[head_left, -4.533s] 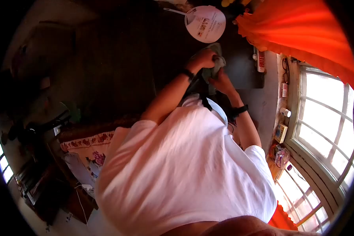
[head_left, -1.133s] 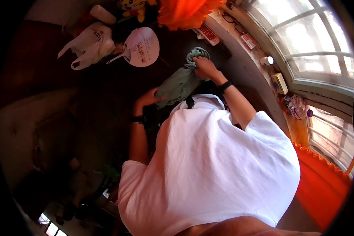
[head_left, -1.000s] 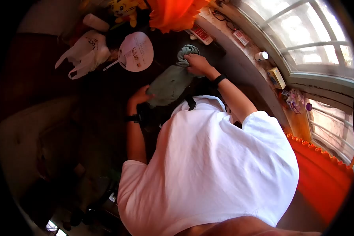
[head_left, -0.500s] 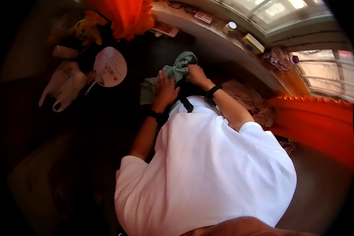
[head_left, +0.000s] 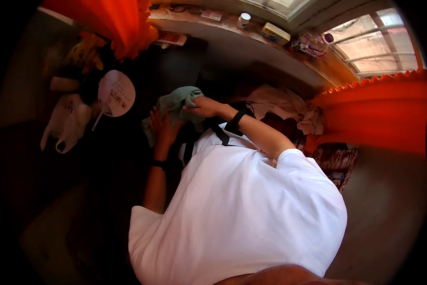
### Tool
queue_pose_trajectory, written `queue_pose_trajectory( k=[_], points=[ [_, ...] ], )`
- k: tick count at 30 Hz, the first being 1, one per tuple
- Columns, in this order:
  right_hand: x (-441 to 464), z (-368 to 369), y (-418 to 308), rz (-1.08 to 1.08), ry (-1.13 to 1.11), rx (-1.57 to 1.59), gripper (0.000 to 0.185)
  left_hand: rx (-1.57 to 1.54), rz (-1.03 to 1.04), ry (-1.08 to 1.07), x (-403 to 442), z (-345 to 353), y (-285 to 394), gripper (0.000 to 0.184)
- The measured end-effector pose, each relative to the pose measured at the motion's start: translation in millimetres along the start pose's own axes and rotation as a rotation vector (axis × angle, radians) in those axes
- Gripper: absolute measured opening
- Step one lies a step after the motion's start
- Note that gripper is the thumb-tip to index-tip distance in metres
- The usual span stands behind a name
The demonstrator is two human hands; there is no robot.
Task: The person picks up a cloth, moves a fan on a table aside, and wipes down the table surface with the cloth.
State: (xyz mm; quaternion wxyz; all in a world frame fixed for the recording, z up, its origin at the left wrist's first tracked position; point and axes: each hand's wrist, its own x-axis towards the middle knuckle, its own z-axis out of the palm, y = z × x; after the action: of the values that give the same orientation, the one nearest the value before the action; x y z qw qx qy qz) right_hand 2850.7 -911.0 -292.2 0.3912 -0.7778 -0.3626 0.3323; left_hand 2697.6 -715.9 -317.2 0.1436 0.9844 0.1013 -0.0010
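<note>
A rumpled green cloth (head_left: 180, 97) lies on the dark surface in front of me, its upper part bunched into a rounded fold. My left hand (head_left: 163, 129) rests on its near left side, fingers stretched out and spread. At the cloth's right edge, my right hand (head_left: 206, 107) has its fingers closed on the fabric. Some of those fingertips are hidden by the hand and the cloth. Both wrists carry dark bands.
Left of the cloth lie a round hand fan (head_left: 119, 94), a white plastic bag (head_left: 71, 118) and a yellow plush toy (head_left: 83, 53). A ledge holds a white bottle (head_left: 243, 20) and a yellow box (head_left: 275, 33). Pale crumpled fabric (head_left: 282, 102) and an orange curtain (head_left: 375, 107) are at right.
The view has shifted. The green cloth, twisted and bunched before, now looks more spread and rounded. My right hand has turned, its fingers now pointing left across the cloth's edge.
</note>
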Motion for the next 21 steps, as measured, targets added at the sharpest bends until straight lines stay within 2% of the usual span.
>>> queue_pose_trajectory(
  k=[3, 5, 7, 11, 13, 15, 17, 19, 21],
  points=[
    [-14, -6, -10, -0.075, -0.051, -0.012, 0.038, -0.004, 0.068, 0.021, 7, 3, 7, 0.101],
    [-9, -9, 4, -0.219, 0.197, -0.109, 0.037, -0.003, 0.122, 0.029, 32, 2, 17, 0.105],
    [1, -11, 20, -0.159, 0.272, -0.128, 0.035, 0.112, 0.117, -0.113, 57, 3, 40, 0.100],
    [11, -17, 43, 0.074, 0.360, -0.067, 0.034, 0.119, 0.186, -0.091, 87, 26, 69, 0.085],
    [11, -12, 50, 0.037, 0.442, -0.019, 0.035, 0.159, 0.136, -0.068, 97, 35, 78, 0.072],
    [8, -3, 54, -0.021, 0.483, 0.150, 0.038, 0.129, 0.170, -0.016, 96, 41, 77, 0.070],
    [1, 3, 52, -0.027, 0.440, 0.186, 0.039, 0.104, 0.196, 0.037, 91, 40, 72, 0.068],
    [-8, 2, 43, -0.045, 0.387, 0.212, 0.040, 0.046, 0.205, -0.061, 86, 33, 65, 0.068],
    [-19, 1, 32, -0.038, 0.167, 0.167, 0.042, 0.053, 0.227, -0.035, 72, 34, 59, 0.066]
  ],
)
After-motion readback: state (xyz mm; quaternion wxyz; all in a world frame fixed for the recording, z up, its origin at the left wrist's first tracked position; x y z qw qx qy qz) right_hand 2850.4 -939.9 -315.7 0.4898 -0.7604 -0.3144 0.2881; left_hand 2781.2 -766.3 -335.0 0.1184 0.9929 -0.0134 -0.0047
